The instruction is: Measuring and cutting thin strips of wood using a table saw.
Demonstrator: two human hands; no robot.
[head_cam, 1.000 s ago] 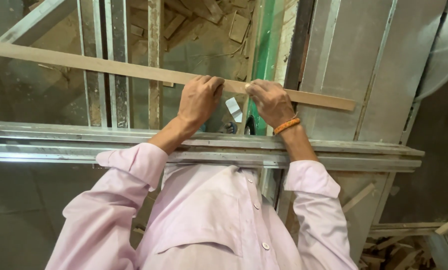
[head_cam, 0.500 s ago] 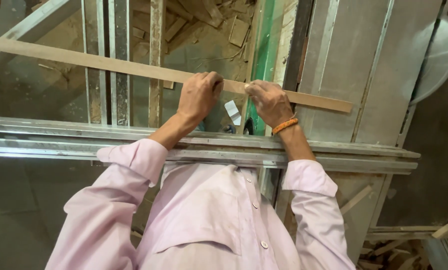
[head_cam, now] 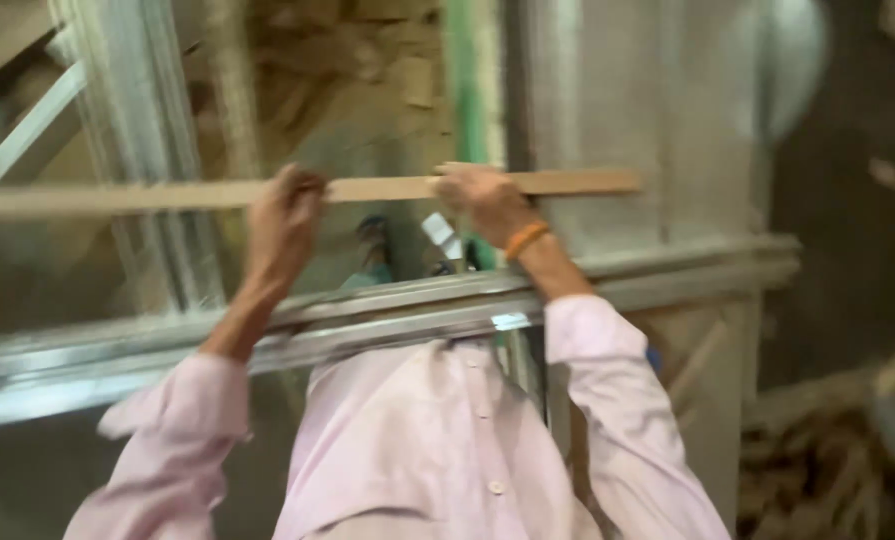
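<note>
Both arms reach forward over the metal rail [head_cam: 387, 310], sleeves pink, cuffs sitting just short of the rail. Left hand [head_cam: 282, 222] is beyond the rail, fingers curled shut over a thin wooden strip [head_cam: 382, 188], wrist bent up, forearm bare from cuff to wrist. Right hand [head_cam: 487, 203] is beyond the rail too, near the left, fingers closed on the same strip, orange band at the wrist. Frame is blurred; finger detail is unclear.
</note>
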